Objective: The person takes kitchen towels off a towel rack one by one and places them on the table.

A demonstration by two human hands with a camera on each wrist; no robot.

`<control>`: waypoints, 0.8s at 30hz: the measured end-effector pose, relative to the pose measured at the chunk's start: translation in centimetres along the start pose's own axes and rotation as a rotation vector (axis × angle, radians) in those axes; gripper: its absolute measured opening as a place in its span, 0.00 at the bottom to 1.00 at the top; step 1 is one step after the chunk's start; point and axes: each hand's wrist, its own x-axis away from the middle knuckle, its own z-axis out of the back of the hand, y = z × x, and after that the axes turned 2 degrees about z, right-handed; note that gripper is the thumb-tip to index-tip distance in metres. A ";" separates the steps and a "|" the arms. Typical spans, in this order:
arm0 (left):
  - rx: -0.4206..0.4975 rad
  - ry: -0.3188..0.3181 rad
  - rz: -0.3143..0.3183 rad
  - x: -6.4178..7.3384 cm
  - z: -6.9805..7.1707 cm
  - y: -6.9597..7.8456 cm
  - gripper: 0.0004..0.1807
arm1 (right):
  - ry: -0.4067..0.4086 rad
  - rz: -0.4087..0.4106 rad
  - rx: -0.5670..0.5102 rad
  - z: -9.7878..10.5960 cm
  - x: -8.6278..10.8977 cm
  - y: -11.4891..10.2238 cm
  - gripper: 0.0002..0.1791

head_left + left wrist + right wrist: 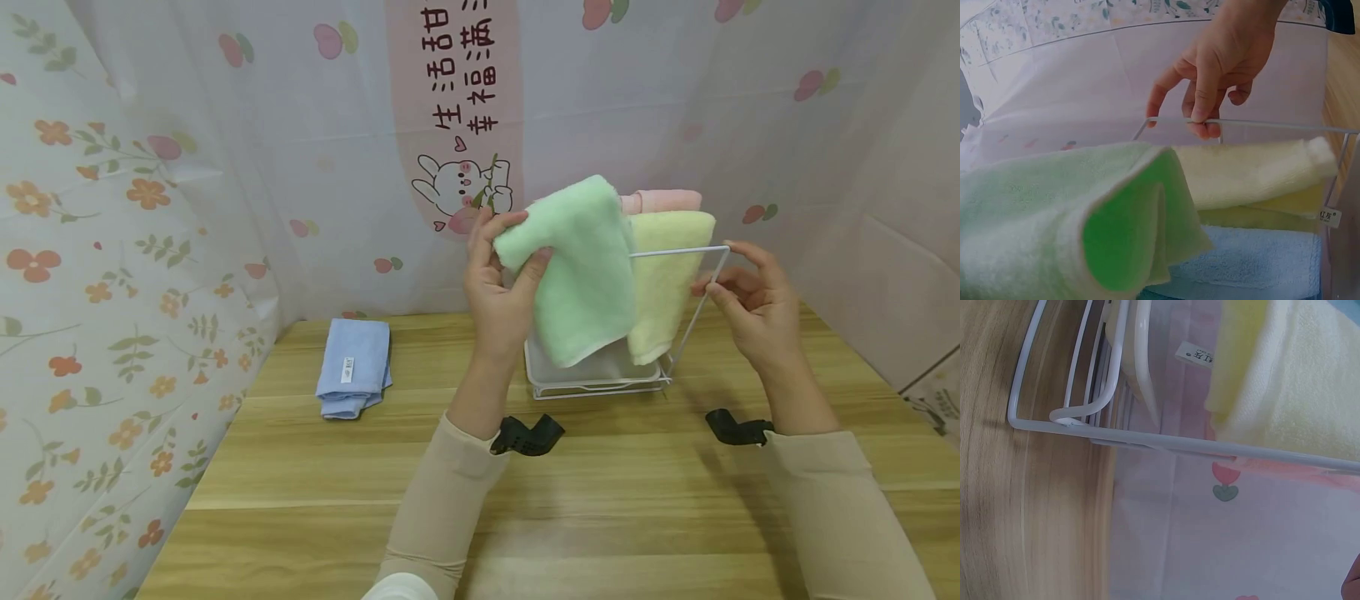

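In the head view my left hand (498, 304) pinches the left edge of a mint-green towel (588, 275), thumb in front and fingers behind. The towel hangs folded at the front of a white wire rack (678, 250). My right hand (765, 312) pinches the rack's upper right corner between thumb and fingers. A yellow towel (671, 275) hangs over the rack beside the green one, and a pink towel (667, 200) shows behind. The left wrist view also shows a blue towel (1247, 256) next to the yellow one, partly hidden by the green.
A folded blue towel (356, 358) with a white label lies on the wooden table (300, 500) at the left. The rack's base holds a white tray (600, 367). A patterned curtain (322, 167) closes off the back and left. Black straps (532, 435) sit at both wrists.
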 end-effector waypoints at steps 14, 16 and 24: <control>0.174 0.054 -0.085 -0.5 0.9 0.8 0.24 | -0.005 -0.010 0.019 0.1 -0.3 -0.1 0.29; 0.179 0.063 -0.105 -0.5 1.2 0.8 0.24 | 0.000 -0.010 0.023 0.2 -0.3 -0.1 0.29; 0.155 0.147 -0.216 -0.9 3.3 1.2 0.20 | 0.022 -0.029 0.021 0.2 0.0 0.1 0.30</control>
